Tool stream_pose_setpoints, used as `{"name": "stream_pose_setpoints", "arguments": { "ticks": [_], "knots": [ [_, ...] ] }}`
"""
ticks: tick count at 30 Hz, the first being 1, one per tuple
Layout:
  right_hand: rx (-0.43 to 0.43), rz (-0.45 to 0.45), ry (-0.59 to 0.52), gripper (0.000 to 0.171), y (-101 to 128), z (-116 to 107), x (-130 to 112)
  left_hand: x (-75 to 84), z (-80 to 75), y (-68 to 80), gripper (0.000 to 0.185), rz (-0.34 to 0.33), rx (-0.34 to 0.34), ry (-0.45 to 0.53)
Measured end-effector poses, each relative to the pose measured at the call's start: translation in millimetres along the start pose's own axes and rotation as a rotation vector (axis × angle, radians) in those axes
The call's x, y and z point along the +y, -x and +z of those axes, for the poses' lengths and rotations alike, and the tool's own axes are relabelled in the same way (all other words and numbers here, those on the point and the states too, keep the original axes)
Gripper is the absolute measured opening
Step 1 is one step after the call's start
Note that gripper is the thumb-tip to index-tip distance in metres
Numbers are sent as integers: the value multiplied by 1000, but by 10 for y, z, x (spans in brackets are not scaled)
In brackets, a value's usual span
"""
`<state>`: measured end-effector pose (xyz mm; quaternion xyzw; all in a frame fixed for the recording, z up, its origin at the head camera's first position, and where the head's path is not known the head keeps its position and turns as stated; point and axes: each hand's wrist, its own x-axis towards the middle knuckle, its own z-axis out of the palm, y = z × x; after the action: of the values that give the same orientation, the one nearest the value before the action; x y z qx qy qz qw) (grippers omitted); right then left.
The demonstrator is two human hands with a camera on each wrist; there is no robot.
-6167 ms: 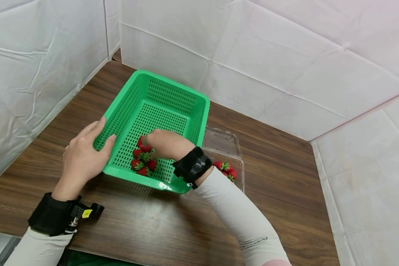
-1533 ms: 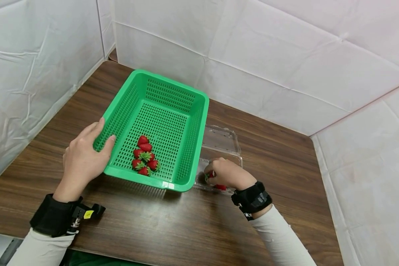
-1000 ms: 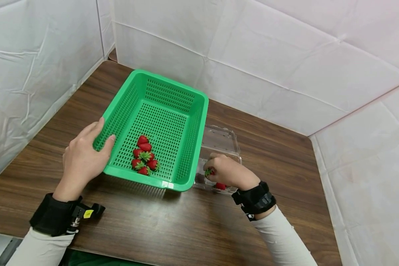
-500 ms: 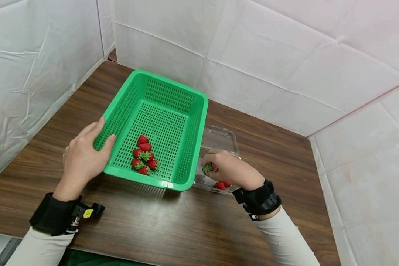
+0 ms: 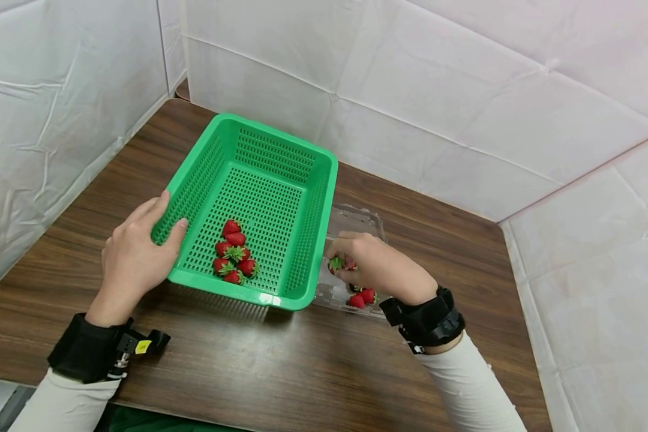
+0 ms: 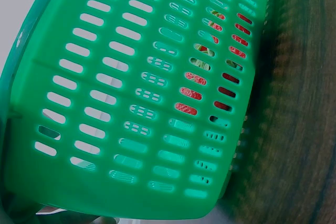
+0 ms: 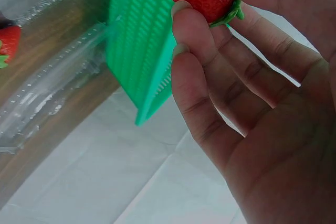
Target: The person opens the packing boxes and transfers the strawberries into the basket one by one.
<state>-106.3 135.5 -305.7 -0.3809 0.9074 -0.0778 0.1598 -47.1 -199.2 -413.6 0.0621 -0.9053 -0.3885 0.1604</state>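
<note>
2 hands are on show here. The right hand [image 5: 375,269] has its fingers [image 7: 210,85] curled around 1 red strawberry with a green leafy cap [image 5: 337,263], pinched between thumb and fingertips, just above the clear plastic clamshell box [image 5: 356,223] and right next to the outer wall of the green perforated plastic basket [image 5: 313,198]. The right wrist view shows the berry up close, tucked at the fingertips with the basket wall just behind it.

The left hand [image 5: 135,252] grips the basket's left wall, fingers wrapped over the rim and thumb on the inside. The left wrist view is basically all green slots, with red showing through a few of them.

Inside the basket, 6 or so more red strawberries [image 5: 233,252] sit bunched together near the front edge. A couple of loose strawberries [image 5: 363,297] are in the clamshell, just under the right wrist. Everything sits on the dark wood-grain table [image 5: 281,366], with white crinkled sheeting walls [image 5: 464,90] around it.
</note>
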Motion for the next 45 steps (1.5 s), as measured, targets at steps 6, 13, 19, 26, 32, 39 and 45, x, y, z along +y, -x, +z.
{"name": "stream_pose_setpoints", "arguments": {
  "ticks": [6,13,19,26,32,39,45],
  "knots": [
    [18,-28,5,18,-43,-59,-54,3,-5,9,56,-4,-3,1],
    [93,-123,31,12,-144,-80,-143,-6,-9,15,56,1,1,3],
    [93,-154,57,11,-268,-75,-236,-6,-15,15,56,-2,0,6],
    [21,-142,32,8,-391,-73,-307,-1,-19,21,56,-5,-9,0],
    [1,-164,33,5,-501,-75,-322,-7,-19,15,56,-3,-3,4],
    [-15,-222,7,5,-639,-83,-333,-4,-20,13,56,-7,-6,3],
    [-31,-243,10,3,-770,-72,-364,4,-19,0,57,-22,-13,-3]
  ]
}}
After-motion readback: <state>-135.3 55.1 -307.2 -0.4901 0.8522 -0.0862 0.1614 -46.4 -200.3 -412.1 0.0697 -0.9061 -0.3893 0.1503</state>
